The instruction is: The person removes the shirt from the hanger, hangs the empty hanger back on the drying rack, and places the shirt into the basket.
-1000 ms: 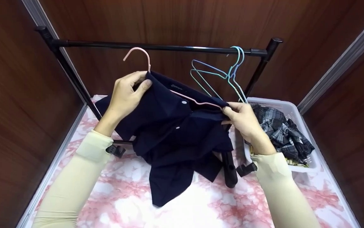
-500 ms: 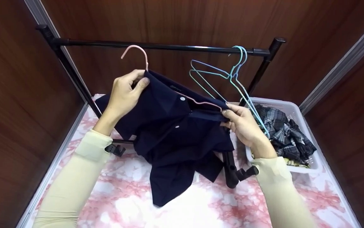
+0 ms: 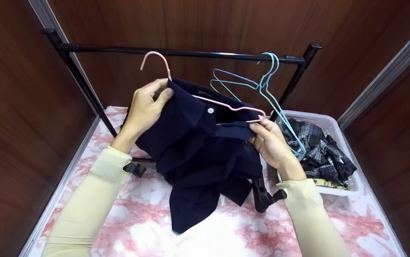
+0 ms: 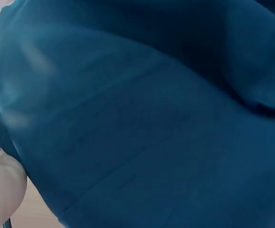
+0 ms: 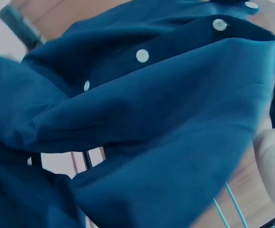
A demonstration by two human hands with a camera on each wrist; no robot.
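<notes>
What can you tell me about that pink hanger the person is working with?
The pink hanger is thin, seemingly coated wire, with a curved hook pointing up just below the black rail, not on it. Its neck and left arm are hidden inside the navy shirt; the right arm lies bare above the open collar. The left hand grips the collar at the neck; the right hand pinches fabric beside the hanger's right end.

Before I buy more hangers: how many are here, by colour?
Pink hanger, inside the navy shirt: 1
Teal hanger, on the rail: 1
Blue hanger, on the rail: 1
Total: 3
</notes>
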